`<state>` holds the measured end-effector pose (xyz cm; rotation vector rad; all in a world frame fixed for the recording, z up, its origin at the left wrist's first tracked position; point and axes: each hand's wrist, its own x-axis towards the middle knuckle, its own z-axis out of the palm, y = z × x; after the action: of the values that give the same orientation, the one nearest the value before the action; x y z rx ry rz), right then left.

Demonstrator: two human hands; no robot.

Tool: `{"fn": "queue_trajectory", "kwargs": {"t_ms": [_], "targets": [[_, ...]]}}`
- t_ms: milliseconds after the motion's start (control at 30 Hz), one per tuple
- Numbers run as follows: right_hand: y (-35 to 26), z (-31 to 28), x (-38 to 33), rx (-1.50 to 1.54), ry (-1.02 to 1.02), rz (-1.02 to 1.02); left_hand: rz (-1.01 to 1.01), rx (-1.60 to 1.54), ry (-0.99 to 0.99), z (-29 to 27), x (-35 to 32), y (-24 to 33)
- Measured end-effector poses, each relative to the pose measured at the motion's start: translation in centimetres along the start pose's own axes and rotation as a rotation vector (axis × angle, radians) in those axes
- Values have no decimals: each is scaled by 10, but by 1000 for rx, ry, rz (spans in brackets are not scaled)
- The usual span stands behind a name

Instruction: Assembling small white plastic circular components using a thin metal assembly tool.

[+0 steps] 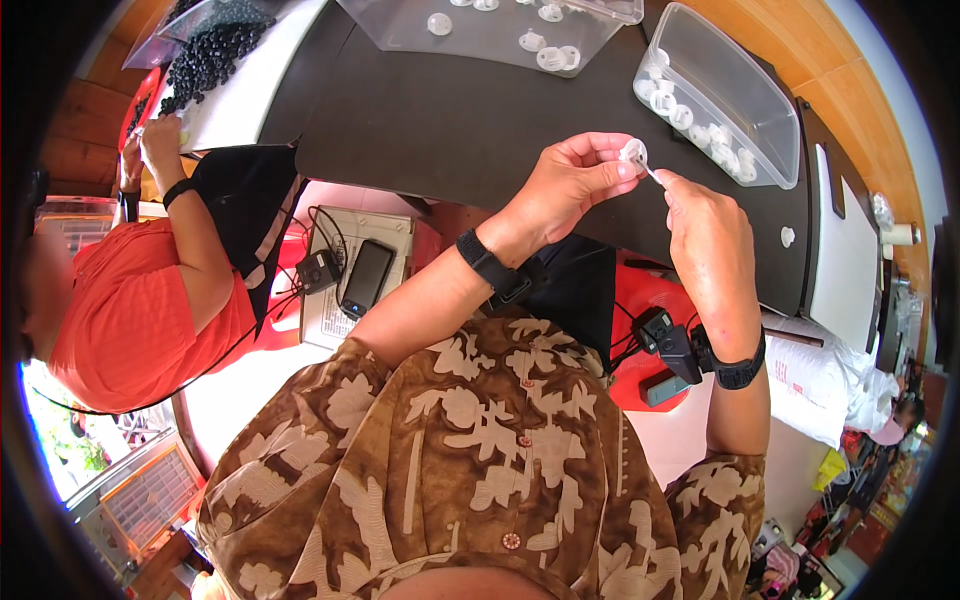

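Note:
Above the near edge of the dark table, my left hand (568, 188) pinches a small round white plastic part (633, 152) between thumb and fingertips. My right hand (708, 228) is closed on a thin pale stick-like piece (650, 174), whose tip reaches the part's side. Fingers hide most of that piece, so its exact kind does not show. Beyond my right hand stands a clear plastic bin (778, 130) with several similar white parts. A wider clear bin (420, 38) at the far side holds more of them.
One loose white part (787, 236) lies on the dark table (450, 120) at the right. A co-worker in a red top (150, 300) sits at the left by a pile of small black pieces (212, 62). A phone (368, 278) rests on a box beside me.

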<state>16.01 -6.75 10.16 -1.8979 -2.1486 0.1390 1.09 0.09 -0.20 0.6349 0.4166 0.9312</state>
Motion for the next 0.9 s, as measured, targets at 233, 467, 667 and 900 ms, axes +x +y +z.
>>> {"fn": "queue_trajectory", "kwargs": {"t_ms": [233, 467, 667, 900], "targets": [[0, 2, 1, -45, 1, -20, 8, 6, -7, -2, 0, -2], [-2, 4, 3, -130, 34, -59, 5, 32, -3, -1, -1, -3], [-4, -3, 3, -243, -10, -97, 5, 38, -1, -1, -1, -3], [-2, -12, 0, -282, 74, -126, 10, 32, 11, 0, -1, -1]]}}
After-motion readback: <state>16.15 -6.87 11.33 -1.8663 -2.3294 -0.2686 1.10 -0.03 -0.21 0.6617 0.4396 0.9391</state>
